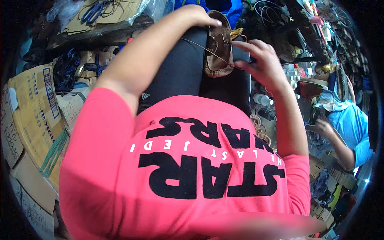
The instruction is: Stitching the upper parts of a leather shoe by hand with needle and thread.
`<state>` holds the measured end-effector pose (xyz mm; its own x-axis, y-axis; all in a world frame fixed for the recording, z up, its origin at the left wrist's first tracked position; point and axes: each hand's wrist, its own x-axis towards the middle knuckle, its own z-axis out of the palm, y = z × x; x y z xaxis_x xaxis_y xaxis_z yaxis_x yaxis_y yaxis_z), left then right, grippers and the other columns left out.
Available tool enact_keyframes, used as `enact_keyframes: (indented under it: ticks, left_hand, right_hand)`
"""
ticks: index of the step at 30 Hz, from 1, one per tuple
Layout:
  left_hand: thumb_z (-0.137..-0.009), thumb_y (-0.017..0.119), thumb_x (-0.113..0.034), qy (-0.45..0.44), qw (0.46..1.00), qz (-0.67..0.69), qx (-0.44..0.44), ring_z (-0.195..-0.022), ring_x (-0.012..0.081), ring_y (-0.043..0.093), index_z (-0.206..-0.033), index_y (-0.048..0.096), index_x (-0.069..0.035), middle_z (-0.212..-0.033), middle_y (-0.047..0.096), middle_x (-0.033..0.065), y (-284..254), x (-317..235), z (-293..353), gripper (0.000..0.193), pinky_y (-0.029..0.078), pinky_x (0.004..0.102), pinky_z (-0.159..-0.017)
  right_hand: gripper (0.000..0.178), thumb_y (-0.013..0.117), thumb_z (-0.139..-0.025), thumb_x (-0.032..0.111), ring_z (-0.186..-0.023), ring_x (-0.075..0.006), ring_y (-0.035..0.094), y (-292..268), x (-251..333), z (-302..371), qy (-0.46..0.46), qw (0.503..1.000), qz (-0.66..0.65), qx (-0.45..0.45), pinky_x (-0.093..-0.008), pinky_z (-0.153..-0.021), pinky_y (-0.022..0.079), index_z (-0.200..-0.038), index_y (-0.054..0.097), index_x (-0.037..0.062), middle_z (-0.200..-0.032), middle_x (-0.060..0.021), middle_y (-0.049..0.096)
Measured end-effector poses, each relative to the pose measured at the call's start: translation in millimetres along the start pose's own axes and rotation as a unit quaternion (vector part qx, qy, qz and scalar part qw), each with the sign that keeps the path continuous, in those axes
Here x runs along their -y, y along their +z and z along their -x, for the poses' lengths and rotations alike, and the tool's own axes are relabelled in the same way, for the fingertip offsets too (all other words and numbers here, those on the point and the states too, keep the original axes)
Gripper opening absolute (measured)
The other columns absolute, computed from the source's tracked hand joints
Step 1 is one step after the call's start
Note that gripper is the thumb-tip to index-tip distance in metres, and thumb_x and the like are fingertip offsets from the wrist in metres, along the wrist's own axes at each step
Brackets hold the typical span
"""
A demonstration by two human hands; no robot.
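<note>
1. Head view, left arm: from where I'm standing, I see the bare forearm swing up and across the lap, elbow out wide, so the left hand [200, 16] sits at the far end of a brown leather shoe upper [221, 45] with a puckered near edge.
2. The left thumb presses on the leather and the hand is clamped on that far end; the other fingers I can't make out.
3. The shoe upper lies lengthwise over the lap, between the thighs of the dark trousers [176, 72].
4. The right arm reaches up from the other side, wrist bent inward, and the right hand [260, 60] hangs beside the shoe upper, slightly blurred.
5. Its index finger and thumb are spread apart, pointing at the leather. A thin brown thread [195, 42] slants over the shoe upper to the thumb tip; I cannot tell whether it is pinched.
6. Writing: the pink T-shirt [192, 108] carries 2 rows of big black block letters with smaller white lettering between, all upside down to me. A small white logo marks the trousers. A yellow-brown cardboard box [34, 116] at the left bears blue print and a striped panel.
</note>
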<state>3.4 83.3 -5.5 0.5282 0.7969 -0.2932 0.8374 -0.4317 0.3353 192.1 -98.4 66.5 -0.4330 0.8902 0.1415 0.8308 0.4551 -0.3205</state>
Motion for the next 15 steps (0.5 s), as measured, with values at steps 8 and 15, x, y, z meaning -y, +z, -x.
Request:
enact_keyframes:
  ticks: [8, 15]
  left_hand:
    - [-0.068, 0.069, -0.039, 0.064, 0.938, 0.299, -0.161, -0.090, 0.0311, 0.064, -0.103, 0.068, -0.007, -0.099, 0.066, 0.0188, 24.5, 54.2, 13.6, 0.047, 0.050, 0.0404, -0.080]
    - [-0.070, 0.067, -0.037, 0.078, 0.914, 0.249, -0.310, -0.094, 0.0347, 0.061, -0.104, 0.066, -0.003, -0.101, 0.062, 0.0210, 20.8, 69.7, 48.0, 0.048, 0.048, 0.0400, -0.084]
  right_hand:
    - [0.048, 0.073, -0.072, 0.045, -0.074, -0.0232, 0.061, 24.7, 1.1, -0.8, 0.201, 0.979, -0.025, 0.040, -0.0388, -0.073, 0.043, -0.103, 0.061, 0.0108, -0.072, -0.0081, 0.061]
    - [0.046, 0.076, -0.078, 0.024, -0.060, -0.0037, 0.043, 54.5, 4.3, -8.4, 0.284, 0.904, -0.317, 0.031, -0.0211, -0.053, 0.035, -0.113, 0.055, 0.0019, -0.066, 0.0055, 0.047]
